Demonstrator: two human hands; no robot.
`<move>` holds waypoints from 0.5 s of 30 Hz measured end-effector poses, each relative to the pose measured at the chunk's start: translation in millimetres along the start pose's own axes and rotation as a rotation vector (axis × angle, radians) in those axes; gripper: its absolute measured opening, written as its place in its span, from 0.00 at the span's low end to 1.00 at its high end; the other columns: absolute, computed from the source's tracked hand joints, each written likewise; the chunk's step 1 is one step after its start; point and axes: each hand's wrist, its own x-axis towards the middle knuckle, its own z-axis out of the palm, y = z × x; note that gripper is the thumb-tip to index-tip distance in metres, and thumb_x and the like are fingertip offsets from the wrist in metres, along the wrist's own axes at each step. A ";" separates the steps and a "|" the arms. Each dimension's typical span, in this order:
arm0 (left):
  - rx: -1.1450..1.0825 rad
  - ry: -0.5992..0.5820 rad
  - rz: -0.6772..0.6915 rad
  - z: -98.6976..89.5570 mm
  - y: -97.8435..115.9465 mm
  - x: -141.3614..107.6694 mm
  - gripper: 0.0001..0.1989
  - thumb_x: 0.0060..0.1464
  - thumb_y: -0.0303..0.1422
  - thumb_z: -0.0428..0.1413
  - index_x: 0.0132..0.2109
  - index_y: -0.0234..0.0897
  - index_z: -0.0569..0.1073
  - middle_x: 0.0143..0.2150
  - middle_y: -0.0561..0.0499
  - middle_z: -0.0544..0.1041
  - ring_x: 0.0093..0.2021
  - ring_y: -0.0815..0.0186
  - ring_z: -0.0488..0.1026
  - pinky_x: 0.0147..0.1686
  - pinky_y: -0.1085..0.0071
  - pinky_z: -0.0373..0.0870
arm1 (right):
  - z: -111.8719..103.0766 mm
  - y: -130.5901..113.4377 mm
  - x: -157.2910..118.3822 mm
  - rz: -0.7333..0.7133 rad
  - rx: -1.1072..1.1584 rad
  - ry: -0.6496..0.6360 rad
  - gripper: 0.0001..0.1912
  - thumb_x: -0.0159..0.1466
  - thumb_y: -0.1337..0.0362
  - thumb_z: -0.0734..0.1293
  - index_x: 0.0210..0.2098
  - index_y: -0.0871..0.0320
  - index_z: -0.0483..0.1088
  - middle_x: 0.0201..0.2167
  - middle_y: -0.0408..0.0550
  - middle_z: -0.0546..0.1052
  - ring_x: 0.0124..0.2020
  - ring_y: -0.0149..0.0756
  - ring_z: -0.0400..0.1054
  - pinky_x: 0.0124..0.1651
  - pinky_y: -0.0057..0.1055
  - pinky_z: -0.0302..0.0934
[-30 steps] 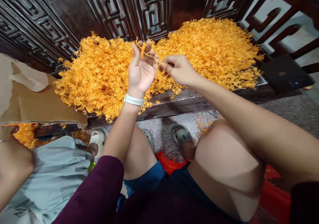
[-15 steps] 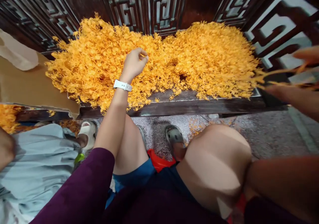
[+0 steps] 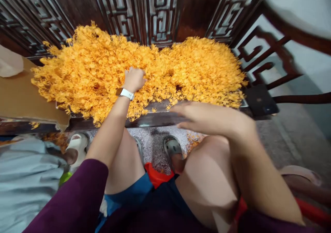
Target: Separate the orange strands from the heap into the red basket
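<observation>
A long heap of orange artificial flowers (image 3: pixel 95 67) with thin, frilly petals covers the dark wooden bench (image 3: pixel 160 117). My left hand (image 3: pixel 134 79), with a white-strapped watch (image 3: pixel 126 93) on its wrist, is at the middle of the heap. Its fingers bend down among the flowers, so their tips and anything between them are hidden. My right hand (image 3: pixel 204 117) is over the front edge of the bench, blurred by motion. Its fingers stretch out to the left with the thumb apart, and I see nothing held in it.
Brown cardboard (image 3: pixel 28 91) lies at the bench's left end, and a dark flat object (image 3: pixel 261 100) at its right end. Behind rises a carved wooden backrest (image 3: pixel 165 12). Another person's grey-blue clothing (image 3: pixel 28 171) is close on my left. Orange bits lie on the speckled floor (image 3: pixel 155 146).
My right hand has come in from the far right, where orange strands trailed from it, to the bench's front edge. My left hand has gone down onto the flowers. The view has shifted right.
</observation>
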 end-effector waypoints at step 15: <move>0.058 -0.110 0.034 1.0 20.5 -5.1 0.18 0.64 0.38 0.55 0.54 0.37 0.82 0.57 0.30 0.78 0.62 0.32 0.67 0.57 0.37 0.64 | 55.1 49.1 120.4 0.184 -0.388 -0.062 0.43 0.71 0.51 0.65 0.76 0.71 0.52 0.55 0.72 0.81 0.55 0.62 0.77 0.48 0.42 0.67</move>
